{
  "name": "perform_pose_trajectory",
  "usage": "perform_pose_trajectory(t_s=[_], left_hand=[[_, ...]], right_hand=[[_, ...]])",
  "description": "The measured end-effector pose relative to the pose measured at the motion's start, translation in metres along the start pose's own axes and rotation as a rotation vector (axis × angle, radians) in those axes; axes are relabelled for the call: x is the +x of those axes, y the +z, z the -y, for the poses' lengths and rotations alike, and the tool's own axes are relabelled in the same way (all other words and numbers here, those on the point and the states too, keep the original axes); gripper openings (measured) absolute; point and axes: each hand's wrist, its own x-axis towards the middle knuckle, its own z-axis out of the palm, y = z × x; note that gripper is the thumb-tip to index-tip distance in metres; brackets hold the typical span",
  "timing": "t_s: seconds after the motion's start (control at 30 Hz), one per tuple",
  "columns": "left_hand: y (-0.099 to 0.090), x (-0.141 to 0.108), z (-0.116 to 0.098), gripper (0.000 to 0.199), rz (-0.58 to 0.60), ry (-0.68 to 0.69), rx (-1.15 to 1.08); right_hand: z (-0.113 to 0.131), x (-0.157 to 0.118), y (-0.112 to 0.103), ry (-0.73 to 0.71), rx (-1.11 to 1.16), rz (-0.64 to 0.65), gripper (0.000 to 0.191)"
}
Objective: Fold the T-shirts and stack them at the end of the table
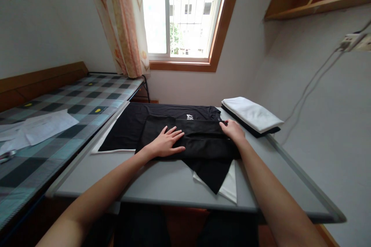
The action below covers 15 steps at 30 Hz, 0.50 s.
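A black T-shirt with white lettering lies spread on the grey table, its collar toward the right. Across its near half rests a folded black layer of cloth; I cannot tell whether it is part of the same shirt. A black sleeve hangs toward me over a white garment, which shows beneath it. My left hand lies flat on the folded layer with its fingers spread. At the collar end, my right hand pinches the black cloth's edge between thumb and fingers.
Folded white and black clothes are stacked at the table's back right. A bed with checked covering and loose papers stands left of the table. Wall cables hang at right, near a shelf above.
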Motion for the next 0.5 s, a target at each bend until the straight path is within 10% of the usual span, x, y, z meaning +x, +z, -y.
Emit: perform_pose_trajectory(t_s=[0.5], left_hand=[[0.007,-0.006,-0.028,0.075,-0.046,0.078,-0.016]], right_hand=[[-0.017,-0.007,0.02,0.12,-0.028,-0.05,0.058]])
